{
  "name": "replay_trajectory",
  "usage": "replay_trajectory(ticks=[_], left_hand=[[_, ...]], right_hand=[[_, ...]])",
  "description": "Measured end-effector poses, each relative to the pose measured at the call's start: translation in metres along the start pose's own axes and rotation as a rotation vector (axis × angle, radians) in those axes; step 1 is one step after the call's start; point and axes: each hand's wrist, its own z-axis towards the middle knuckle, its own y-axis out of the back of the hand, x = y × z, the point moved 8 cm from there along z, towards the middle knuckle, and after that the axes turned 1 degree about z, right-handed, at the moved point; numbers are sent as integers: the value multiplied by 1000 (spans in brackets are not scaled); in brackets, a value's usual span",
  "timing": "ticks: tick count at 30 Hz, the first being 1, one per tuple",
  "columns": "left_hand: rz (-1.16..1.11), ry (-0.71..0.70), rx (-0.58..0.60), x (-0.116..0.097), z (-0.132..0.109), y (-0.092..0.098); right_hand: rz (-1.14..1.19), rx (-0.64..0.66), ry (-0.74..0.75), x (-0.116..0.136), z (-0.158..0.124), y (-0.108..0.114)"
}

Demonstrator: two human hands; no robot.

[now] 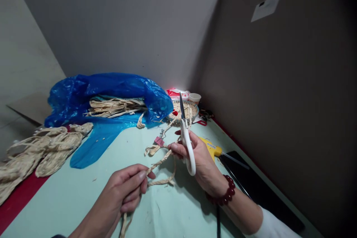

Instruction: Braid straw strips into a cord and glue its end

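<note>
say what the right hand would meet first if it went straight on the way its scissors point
Likely the round woven tray beyond the scissors in the right hand; depth is unclear, the blades may pass above it.

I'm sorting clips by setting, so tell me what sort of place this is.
Likely a craft table for straw weaving: woven straw sandals lie at left, a blue plastic bag holds straw strands, and the right hand holds scissors beside a straw braid.

Blue plastic bag [111, 89], straw sandals [41, 152], yellow glue gun [212, 149], paper cup [194, 98]
</note>
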Motion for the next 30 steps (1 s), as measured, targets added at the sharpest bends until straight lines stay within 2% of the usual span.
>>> replay_trajectory(ticks=[7, 17, 24, 28, 30], left_hand=[[-39, 7, -24, 5, -3, 5], [9, -7, -35, -9, -14, 5], [238, -41, -4, -22, -15, 9], [398, -157, -118, -29, -14, 15], [435, -159, -152, -28, -16, 15]], right_hand=[[-52, 2, 5, 3, -8, -2], [-120, -28, 30, 7, -12, -5], [-143, -70, 41, 7, -10, -1], [-148, -58, 36, 3, -10, -1], [-138, -41, 26, 0, -11, -3]])
